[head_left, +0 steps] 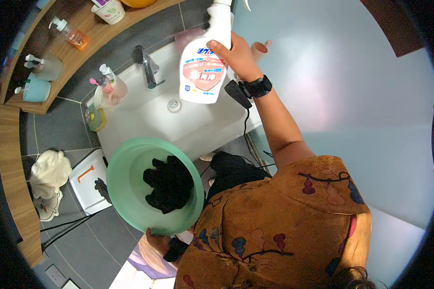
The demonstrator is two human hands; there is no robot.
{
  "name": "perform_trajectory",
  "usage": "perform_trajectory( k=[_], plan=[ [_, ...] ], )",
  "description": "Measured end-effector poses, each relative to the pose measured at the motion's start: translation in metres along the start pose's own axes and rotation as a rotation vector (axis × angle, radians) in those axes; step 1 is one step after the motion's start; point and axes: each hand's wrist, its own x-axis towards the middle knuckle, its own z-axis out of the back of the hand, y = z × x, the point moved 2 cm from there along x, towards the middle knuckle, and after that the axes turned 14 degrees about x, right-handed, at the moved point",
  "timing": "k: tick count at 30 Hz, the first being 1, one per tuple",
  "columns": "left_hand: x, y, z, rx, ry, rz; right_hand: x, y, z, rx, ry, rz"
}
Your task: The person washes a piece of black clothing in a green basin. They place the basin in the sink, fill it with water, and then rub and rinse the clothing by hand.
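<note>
My right hand point(238, 57) is closed round the neck of a white spray bottle point(202, 72) with a pink label, held upright over the sink point(144, 120). A black band with a corded device sits on that wrist. My left hand point(158, 242) grips the near rim of a pale green basin point(115, 192), its fingers partly hidden beneath. Inside the basin lies a bunched black cloth point(169, 185), which looks like a garment. The basin overlaps the sink's front edge. The top of the bottle runs out of view.
Behind the sink bowl stands a dark faucet point(148, 67). Toiletry bottles point(112, 86) and a green-yellow sponge point(95, 118) line its left end; a pink cup point(259, 50) stands at the right. A wooden shelf point(91, 36) curves along the wall. A frosted panel point(352, 96) bounds the right.
</note>
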Motion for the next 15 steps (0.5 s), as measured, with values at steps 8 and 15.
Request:
perform_trajectory(
  k=[8, 15],
  plan=[
    [0.004, 0.01, 0.013, 0.507, -0.153, -0.401, 0.013, -0.113, 0.033, -0.264, -0.19, -0.112],
    [0.044, 0.017, 0.064, 1.232, 0.128, -0.658, 0.045, -0.15, 0.033, -0.4, -0.468, -0.033]
  ],
)
